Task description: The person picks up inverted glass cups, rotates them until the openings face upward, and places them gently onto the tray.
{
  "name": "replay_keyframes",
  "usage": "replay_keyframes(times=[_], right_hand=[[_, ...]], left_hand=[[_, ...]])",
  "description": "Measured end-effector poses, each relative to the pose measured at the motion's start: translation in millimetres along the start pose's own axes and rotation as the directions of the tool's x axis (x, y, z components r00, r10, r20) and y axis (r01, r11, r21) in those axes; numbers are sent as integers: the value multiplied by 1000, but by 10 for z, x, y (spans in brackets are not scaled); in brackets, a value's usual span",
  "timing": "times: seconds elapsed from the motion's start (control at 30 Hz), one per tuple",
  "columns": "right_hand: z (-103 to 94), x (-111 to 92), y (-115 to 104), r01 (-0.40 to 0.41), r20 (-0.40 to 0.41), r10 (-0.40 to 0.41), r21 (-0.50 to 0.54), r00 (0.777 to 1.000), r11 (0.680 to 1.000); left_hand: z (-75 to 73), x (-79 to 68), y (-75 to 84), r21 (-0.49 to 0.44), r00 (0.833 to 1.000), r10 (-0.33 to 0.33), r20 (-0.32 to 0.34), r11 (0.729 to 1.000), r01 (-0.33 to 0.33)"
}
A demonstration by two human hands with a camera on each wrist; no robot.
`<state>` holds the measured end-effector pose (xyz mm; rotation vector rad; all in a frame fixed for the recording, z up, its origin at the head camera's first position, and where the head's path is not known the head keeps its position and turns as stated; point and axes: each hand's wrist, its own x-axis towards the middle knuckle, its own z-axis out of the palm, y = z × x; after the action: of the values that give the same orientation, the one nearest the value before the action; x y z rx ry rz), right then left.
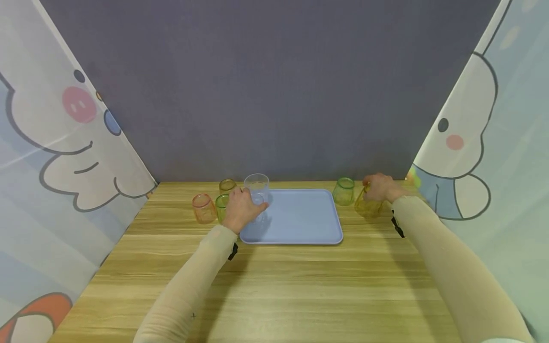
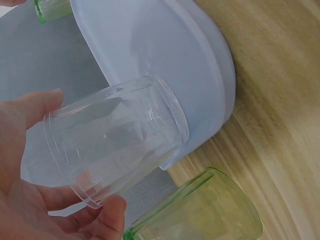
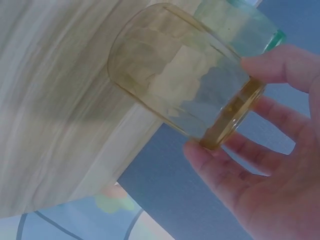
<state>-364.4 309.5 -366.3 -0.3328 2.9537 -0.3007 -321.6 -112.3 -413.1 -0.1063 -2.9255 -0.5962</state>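
Observation:
My left hand [image 1: 244,208] holds a clear glass [image 2: 112,130] at the left end of the pale blue tray [image 1: 304,216]. In the left wrist view the thumb and fingers grip its near rim; its far end is at the tray surface. At the right, my right hand [image 1: 379,187] pinches an amber-yellow glass [image 3: 175,75] by its thick end with thumb and fingertips. The glass's wide end points toward the wooden table; whether it touches cannot be told. A green glass [image 1: 344,191] stands just left of the right hand.
Left of the tray stand a pink-orange glass [image 1: 204,208], a yellow-green glass [image 1: 221,206] beside the left hand, and a brown-amber glass [image 1: 228,186] behind. A dark grey panel [image 1: 274,95] rises at the table's [image 1: 300,290] back edge. Cartoon-printed cloths hang on both sides.

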Motion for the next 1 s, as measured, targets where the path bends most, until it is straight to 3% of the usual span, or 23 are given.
replay_keyframes(times=[1.0], right_hand=[[-71,-174,-94,45,-30,-43,75,999,996]], left_hand=[[5,1,-11,7,1000,15,3,1000,-15]])
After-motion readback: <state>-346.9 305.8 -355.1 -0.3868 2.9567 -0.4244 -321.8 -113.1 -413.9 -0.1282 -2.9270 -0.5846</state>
